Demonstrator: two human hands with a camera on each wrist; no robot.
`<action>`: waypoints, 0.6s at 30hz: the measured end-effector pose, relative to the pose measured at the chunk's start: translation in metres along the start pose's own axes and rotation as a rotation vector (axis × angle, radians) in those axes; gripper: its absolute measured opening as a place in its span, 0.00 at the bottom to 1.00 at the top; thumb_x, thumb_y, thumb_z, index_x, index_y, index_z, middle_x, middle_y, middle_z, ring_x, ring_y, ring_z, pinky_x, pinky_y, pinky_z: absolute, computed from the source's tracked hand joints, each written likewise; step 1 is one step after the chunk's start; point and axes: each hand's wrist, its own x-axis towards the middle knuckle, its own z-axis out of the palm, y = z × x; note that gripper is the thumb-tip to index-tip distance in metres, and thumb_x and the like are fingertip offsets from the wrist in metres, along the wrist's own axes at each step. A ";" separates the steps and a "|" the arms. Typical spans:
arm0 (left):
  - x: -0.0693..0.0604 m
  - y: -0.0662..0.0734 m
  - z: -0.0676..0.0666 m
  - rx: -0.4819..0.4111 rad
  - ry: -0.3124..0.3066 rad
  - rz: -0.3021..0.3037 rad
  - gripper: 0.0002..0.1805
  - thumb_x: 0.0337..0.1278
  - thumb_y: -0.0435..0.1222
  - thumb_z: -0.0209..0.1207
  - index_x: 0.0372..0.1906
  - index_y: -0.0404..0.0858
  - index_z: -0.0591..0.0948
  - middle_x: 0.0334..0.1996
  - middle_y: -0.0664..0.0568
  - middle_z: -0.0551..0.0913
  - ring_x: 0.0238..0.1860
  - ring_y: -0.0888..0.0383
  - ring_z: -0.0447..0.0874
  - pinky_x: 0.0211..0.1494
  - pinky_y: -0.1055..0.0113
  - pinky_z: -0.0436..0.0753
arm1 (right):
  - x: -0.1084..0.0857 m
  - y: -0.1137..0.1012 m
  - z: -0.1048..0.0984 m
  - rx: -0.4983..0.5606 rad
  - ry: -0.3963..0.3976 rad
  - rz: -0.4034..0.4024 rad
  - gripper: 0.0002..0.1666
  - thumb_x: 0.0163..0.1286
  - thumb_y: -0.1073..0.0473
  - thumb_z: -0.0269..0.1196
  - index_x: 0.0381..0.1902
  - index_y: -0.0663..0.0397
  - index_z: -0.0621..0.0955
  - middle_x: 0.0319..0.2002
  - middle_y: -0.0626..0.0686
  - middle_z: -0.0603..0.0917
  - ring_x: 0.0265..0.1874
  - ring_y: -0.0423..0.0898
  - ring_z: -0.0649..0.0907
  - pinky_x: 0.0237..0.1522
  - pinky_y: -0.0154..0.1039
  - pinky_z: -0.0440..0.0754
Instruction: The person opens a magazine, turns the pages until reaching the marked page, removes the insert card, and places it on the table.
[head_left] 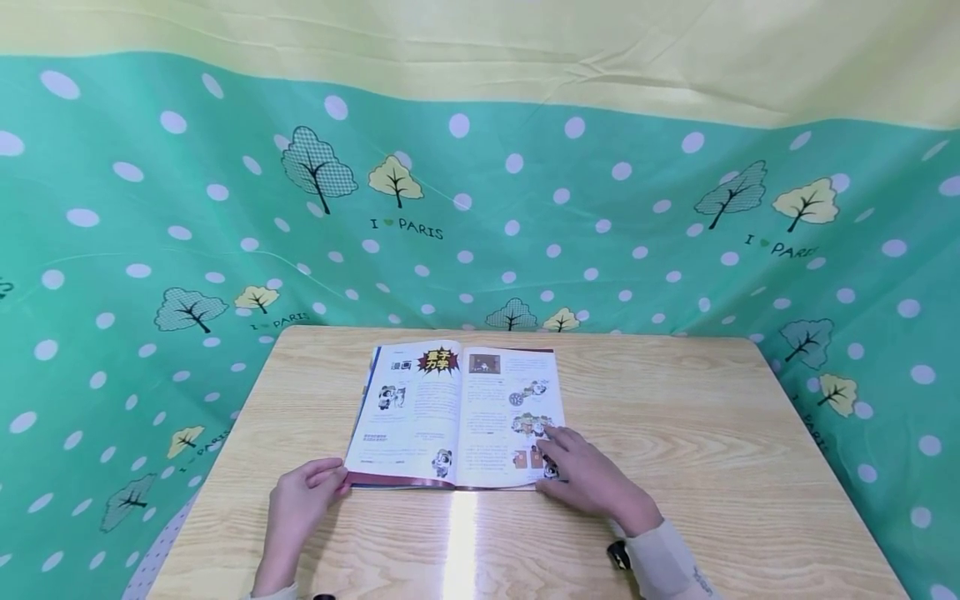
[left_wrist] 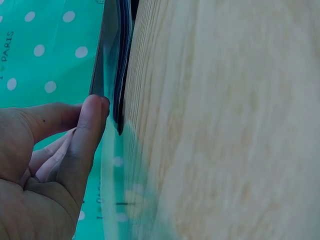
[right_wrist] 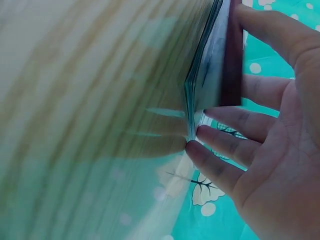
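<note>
A magazine (head_left: 495,462) with colourful cartoon pictures and printed text lies spread on the wooden table. My left hand (head_left: 303,500) is at its lower left corner; in the left wrist view, thumb and forefinger of that hand (left_wrist: 55,155) pinch the edge of the pages (left_wrist: 104,60). Over the lower right corner lies my right hand (head_left: 588,475), its fingers extended on the page and covering part of a cartoon. Seen from the right wrist, the fingers of this hand (right_wrist: 270,120) are spread and touch the side of the magazine (right_wrist: 210,75).
The light wooden table (head_left: 675,417) reaches out on both sides of the magazine, with a bright glare strip in front. Behind and beside it hangs a green curtain (head_left: 420,275) with white dots and trees. A dark wristband piece (head_left: 618,554) sits at the right wrist.
</note>
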 end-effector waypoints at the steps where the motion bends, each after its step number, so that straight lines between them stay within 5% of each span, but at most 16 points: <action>1: 0.000 0.000 0.000 -0.003 -0.003 0.000 0.17 0.64 0.32 0.63 0.54 0.26 0.81 0.35 0.42 0.89 0.32 0.54 0.89 0.34 0.71 0.88 | -0.001 0.001 0.000 0.011 0.011 -0.001 0.40 0.69 0.41 0.65 0.70 0.57 0.72 0.73 0.61 0.65 0.71 0.61 0.65 0.71 0.60 0.66; 10: 0.002 0.001 -0.001 0.006 -0.021 -0.006 0.18 0.66 0.33 0.62 0.56 0.26 0.80 0.36 0.43 0.89 0.33 0.54 0.89 0.36 0.71 0.89 | -0.003 0.009 -0.005 0.072 0.187 0.001 0.40 0.70 0.43 0.66 0.71 0.58 0.70 0.67 0.60 0.73 0.67 0.58 0.72 0.69 0.54 0.70; 18: 0.000 0.000 -0.004 0.072 0.003 -0.001 0.20 0.65 0.36 0.63 0.56 0.27 0.80 0.38 0.44 0.89 0.34 0.55 0.89 0.34 0.75 0.86 | -0.001 0.011 -0.006 0.083 0.272 0.133 0.42 0.69 0.40 0.65 0.72 0.58 0.70 0.66 0.61 0.74 0.66 0.59 0.72 0.66 0.58 0.73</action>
